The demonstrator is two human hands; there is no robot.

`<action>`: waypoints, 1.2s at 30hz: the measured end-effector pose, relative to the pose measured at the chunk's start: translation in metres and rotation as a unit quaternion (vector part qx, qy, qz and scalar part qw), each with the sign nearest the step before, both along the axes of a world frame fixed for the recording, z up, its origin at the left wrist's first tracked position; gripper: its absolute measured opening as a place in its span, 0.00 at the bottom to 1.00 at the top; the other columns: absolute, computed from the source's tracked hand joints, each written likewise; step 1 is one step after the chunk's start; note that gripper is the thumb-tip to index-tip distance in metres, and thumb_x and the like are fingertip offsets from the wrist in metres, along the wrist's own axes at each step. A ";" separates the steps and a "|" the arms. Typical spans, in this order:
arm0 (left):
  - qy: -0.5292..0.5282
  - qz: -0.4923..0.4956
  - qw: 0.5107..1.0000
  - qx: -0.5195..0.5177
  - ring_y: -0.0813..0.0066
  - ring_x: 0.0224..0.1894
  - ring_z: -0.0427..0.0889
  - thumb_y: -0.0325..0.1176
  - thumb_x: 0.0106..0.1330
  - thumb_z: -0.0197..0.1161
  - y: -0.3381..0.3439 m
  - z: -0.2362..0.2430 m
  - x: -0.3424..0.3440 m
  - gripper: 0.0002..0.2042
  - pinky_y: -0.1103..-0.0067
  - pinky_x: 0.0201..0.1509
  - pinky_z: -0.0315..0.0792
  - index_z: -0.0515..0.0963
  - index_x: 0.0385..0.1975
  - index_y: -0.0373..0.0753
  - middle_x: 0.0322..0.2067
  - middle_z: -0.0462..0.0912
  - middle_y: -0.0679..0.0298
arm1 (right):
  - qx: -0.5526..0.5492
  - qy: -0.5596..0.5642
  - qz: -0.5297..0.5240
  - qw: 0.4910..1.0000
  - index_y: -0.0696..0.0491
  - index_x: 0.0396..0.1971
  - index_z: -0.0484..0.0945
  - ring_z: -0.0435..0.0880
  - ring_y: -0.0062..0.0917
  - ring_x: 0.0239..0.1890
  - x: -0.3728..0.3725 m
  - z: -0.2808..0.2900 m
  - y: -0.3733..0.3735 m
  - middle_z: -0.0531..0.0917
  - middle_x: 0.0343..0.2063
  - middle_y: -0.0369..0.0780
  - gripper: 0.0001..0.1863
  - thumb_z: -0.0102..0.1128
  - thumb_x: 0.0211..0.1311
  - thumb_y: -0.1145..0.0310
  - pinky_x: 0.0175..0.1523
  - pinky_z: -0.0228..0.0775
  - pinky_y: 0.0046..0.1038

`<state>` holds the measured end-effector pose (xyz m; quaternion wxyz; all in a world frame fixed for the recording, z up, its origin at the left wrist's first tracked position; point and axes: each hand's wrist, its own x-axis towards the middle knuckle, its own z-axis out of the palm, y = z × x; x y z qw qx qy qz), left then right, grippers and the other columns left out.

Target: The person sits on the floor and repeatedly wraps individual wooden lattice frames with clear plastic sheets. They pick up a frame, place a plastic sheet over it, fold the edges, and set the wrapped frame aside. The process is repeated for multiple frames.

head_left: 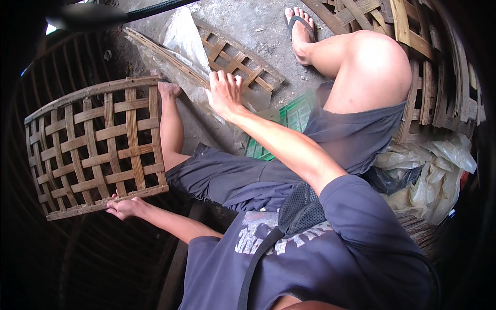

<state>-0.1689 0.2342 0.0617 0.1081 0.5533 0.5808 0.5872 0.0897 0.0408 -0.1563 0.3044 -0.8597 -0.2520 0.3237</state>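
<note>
At the left, a woven bamboo panel point(98, 147) with a square open lattice and a wooden rim stands tilted. My left hand point(124, 206) is closed on its lower rim. My right hand point(226, 93) reaches out ahead with bent fingers, closed at the edge of a cloudy clear plastic sheet point(186, 44). That sheet lies over and beside a thin wooden-edged slat panel point(165, 56). Just beyond my right hand, another lattice panel point(240, 57) rests on the floor, partly covered by plastic.
A green plastic crate point(297, 113) sits between my legs. Several woven panels point(429, 67) are stacked at the right, above crumpled plastic sheeting point(434, 175). My sandalled foot point(301, 33) rests on the grey concrete floor point(258, 20). Dark curved slats point(67, 248) fill the left side.
</note>
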 end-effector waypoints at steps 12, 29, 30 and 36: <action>0.011 -0.008 1.000 -0.008 0.72 0.27 0.73 0.28 0.67 0.48 -0.007 0.002 0.015 0.13 0.77 0.30 0.73 0.70 0.48 0.31 0.33 0.76 0.57 | 0.021 -0.019 -0.039 0.999 0.55 0.41 0.70 0.74 0.33 0.44 -0.001 0.015 -0.005 0.75 0.39 0.44 0.16 0.58 0.51 0.68 0.51 0.56 0.41; -0.003 0.034 0.999 -0.042 0.63 0.25 0.78 0.27 0.64 0.51 -0.008 0.022 0.022 0.13 0.71 0.25 0.78 0.66 0.39 0.20 0.26 0.76 0.49 | 0.069 0.003 -0.024 0.997 0.59 0.43 0.69 0.73 0.34 0.43 -0.017 0.030 -0.011 0.74 0.39 0.46 0.15 0.53 0.54 0.73 0.52 0.57 0.44; 0.003 0.036 0.999 -0.040 0.63 0.25 0.78 0.26 0.64 0.51 -0.007 0.022 0.025 0.13 0.71 0.25 0.77 0.67 0.40 0.20 0.26 0.76 0.49 | 0.069 0.004 -0.008 0.998 0.59 0.43 0.69 0.74 0.33 0.43 -0.019 0.030 -0.010 0.74 0.39 0.45 0.16 0.53 0.53 0.73 0.52 0.57 0.44; 0.023 0.058 0.996 -0.063 0.66 0.26 0.77 0.27 0.65 0.51 -0.015 0.034 0.045 0.14 0.73 0.28 0.77 0.69 0.45 0.23 0.27 0.76 0.51 | 0.090 -0.014 -0.009 0.996 0.57 0.43 0.71 0.74 0.31 0.42 -0.034 0.030 -0.003 0.75 0.38 0.42 0.15 0.52 0.53 0.74 0.53 0.57 0.44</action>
